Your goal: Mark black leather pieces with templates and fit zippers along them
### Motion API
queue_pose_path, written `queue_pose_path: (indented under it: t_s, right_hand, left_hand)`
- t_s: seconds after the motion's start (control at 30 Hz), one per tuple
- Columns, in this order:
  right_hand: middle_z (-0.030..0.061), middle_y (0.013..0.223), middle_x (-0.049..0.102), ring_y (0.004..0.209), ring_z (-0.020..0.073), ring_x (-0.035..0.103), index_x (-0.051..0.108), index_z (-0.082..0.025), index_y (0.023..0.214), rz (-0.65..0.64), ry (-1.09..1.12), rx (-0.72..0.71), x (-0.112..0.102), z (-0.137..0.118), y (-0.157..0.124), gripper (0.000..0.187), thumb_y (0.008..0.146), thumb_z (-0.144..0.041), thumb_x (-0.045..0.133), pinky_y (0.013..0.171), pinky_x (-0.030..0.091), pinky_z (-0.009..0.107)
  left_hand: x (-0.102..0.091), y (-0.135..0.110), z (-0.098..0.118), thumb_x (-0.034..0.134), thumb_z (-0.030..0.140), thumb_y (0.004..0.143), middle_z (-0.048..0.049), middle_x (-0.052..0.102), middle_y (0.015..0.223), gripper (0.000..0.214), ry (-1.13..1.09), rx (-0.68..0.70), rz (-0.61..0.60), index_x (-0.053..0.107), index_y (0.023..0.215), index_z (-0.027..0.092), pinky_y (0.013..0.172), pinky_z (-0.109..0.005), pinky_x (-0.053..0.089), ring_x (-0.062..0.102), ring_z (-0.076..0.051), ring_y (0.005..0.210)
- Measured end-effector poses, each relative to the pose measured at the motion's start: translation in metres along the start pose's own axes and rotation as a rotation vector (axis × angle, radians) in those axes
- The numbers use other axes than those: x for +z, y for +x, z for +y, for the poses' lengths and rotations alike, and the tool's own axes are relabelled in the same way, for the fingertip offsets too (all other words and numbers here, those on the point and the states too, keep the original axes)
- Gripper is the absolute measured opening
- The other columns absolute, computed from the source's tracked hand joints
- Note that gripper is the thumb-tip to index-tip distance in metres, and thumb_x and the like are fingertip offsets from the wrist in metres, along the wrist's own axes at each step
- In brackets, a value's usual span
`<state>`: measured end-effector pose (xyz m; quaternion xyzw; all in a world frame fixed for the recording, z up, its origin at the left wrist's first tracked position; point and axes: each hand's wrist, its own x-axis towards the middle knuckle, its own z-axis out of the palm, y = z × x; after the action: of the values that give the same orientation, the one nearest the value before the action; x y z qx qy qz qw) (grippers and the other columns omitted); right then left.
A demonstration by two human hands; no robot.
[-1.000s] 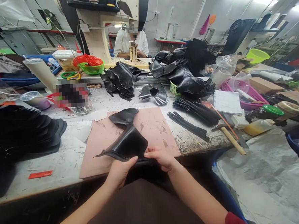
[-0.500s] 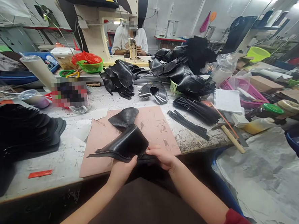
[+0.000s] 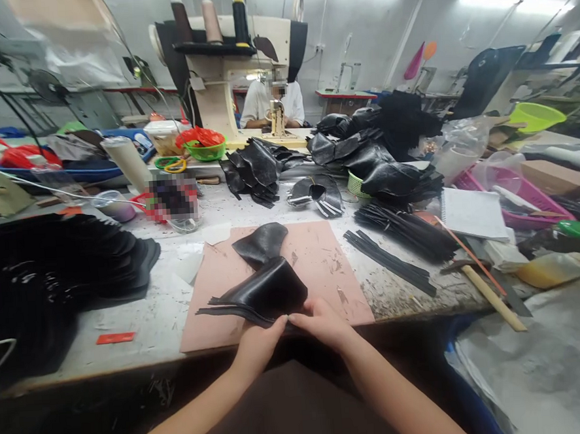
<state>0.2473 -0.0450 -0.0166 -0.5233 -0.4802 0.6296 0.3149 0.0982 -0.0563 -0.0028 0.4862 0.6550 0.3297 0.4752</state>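
A folded black leather piece (image 3: 267, 287) lies on a pink cutting mat (image 3: 322, 267) at the near edge of the workbench. My left hand (image 3: 258, 343) pinches its near edge with thumb and fingers closed. Right beside it, my right hand (image 3: 323, 323) grips the same edge, fingers curled. The two thumbs nearly touch. The leather's far flap curls up towards the back of the mat.
A stack of black cut soles (image 3: 67, 270) fills the left. Black strips (image 3: 391, 270), a hammer (image 3: 491, 299), a notebook (image 3: 471, 212) and a pink basket (image 3: 529, 192) lie right. Heaps of black leather (image 3: 365, 153) sit behind. A person (image 3: 270, 100) sits at a sewing machine.
The camera tilted up and shifted, so the bench sits lower in view. My hands moved closer together on the leather's near edge; the piece lies flatter.
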Motion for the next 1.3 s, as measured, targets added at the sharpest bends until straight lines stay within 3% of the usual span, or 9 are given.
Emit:
queue_pose_path:
  t_s: [0.23, 0.43, 0.67, 0.83, 0.97, 1.07, 1.17, 1.23, 1.3]
  right_hand:
    - [0.0046, 0.065, 0.064, 0.068, 0.0208, 0.058, 0.058, -0.015, 0.061, 0.181, -0.271, -0.156, 0.011, 0.000, 0.000, 0.019, 0.066, -0.033, 0.053, 0.062, 0.042, 0.030]
    - [0.0083, 0.080, 0.067, 0.080, 0.0246, 0.061, 0.064, -0.013, 0.076, 0.128, -0.265, -0.156, 0.000, 0.009, 0.001, 0.024, 0.068, -0.033, 0.054, 0.072, 0.046, 0.033]
    - [0.0067, 0.081, 0.067, 0.084, 0.0257, 0.061, 0.063, -0.014, 0.082, -0.018, -0.080, -0.050, -0.004, 0.010, 0.002, 0.031, 0.065, -0.039, 0.062, 0.074, 0.046, 0.035]
    - [0.0051, 0.068, 0.065, 0.073, 0.0253, 0.060, 0.064, -0.015, 0.070, 0.147, -0.111, -0.070, 0.004, 0.021, 0.009, 0.023, 0.061, -0.036, 0.065, 0.064, 0.046, 0.034]
    - [0.0041, 0.065, 0.065, 0.068, 0.0229, 0.060, 0.064, -0.015, 0.069, 0.202, -0.196, -0.138, 0.003, 0.017, 0.015, 0.019, 0.063, -0.033, 0.064, 0.062, 0.045, 0.032]
    - [0.0039, 0.066, 0.064, 0.067, 0.0205, 0.059, 0.063, -0.014, 0.070, 0.231, -0.383, -0.123, -0.007, 0.003, 0.019, 0.015, 0.066, -0.029, 0.061, 0.060, 0.044, 0.029]
    - [0.0017, 0.067, 0.064, 0.067, 0.0181, 0.059, 0.062, -0.015, 0.070, 0.274, -0.506, -0.066, -0.029, -0.010, 0.024, 0.014, 0.063, -0.027, 0.065, 0.060, 0.044, 0.026]
    - [0.0002, 0.072, 0.065, 0.070, 0.0168, 0.060, 0.063, -0.017, 0.075, 0.337, -0.566, -0.022, -0.053, -0.015, 0.024, 0.017, 0.063, -0.028, 0.067, 0.063, 0.045, 0.024]
    - [0.0025, 0.084, 0.065, 0.080, 0.0177, 0.060, 0.061, -0.018, 0.085, 0.460, -0.656, 0.046, -0.082, -0.016, 0.016, 0.019, 0.069, -0.028, 0.062, 0.071, 0.044, 0.026]
  left_hand:
    - [-0.002, -0.004, 0.001, 0.064, 0.027, 0.064, -0.0081, 0.072, 0.077, 0.016, -0.034, -0.055, 0.053, 0.068, 0.071, 0.013, 0.080, -0.034, 0.050, 0.064, -0.027, 0.085]
    - [-0.005, 0.000, -0.004, 0.057, 0.029, 0.071, -0.0087, 0.070, 0.092, 0.022, -0.137, -0.083, 0.019, 0.066, 0.083, 0.012, 0.084, -0.029, 0.047, 0.061, -0.024, 0.095]
    - [-0.006, -0.004, -0.004, 0.064, 0.029, 0.065, -0.0087, 0.072, 0.081, 0.018, -0.154, -0.093, 0.026, 0.067, 0.074, 0.013, 0.083, -0.036, 0.048, 0.064, -0.028, 0.087]
    - [-0.001, -0.003, -0.006, 0.064, 0.029, 0.064, -0.0087, 0.071, 0.079, 0.018, -0.243, -0.092, 0.062, 0.066, 0.072, 0.013, 0.083, -0.037, 0.049, 0.064, -0.028, 0.086]
    - [-0.001, 0.002, -0.006, 0.063, 0.031, 0.066, -0.0084, 0.071, 0.083, 0.019, -0.343, -0.107, 0.053, 0.065, 0.073, 0.014, 0.080, -0.035, 0.050, 0.064, -0.025, 0.086]
    - [-0.008, 0.004, -0.005, 0.067, 0.038, 0.061, -0.0107, 0.071, 0.081, 0.028, -0.419, -0.163, -0.055, 0.065, 0.071, 0.012, 0.078, -0.033, 0.051, 0.065, -0.024, 0.081]
    - [-0.015, 0.004, -0.011, 0.069, 0.045, 0.057, -0.0105, 0.070, 0.076, 0.037, -0.324, -0.239, -0.287, 0.066, 0.073, 0.011, 0.071, -0.031, 0.052, 0.066, -0.022, 0.074]
    - [-0.019, 0.005, -0.016, 0.069, 0.045, 0.056, -0.0065, 0.070, 0.070, 0.034, -0.159, -0.155, -0.514, 0.067, 0.071, 0.014, 0.064, -0.028, 0.051, 0.065, -0.020, 0.066]
    - [-0.025, 0.003, -0.017, 0.065, 0.043, 0.062, -0.0041, 0.070, 0.068, 0.027, -0.011, 0.038, -0.681, 0.067, 0.070, 0.017, 0.062, -0.026, 0.050, 0.065, -0.019, 0.065]
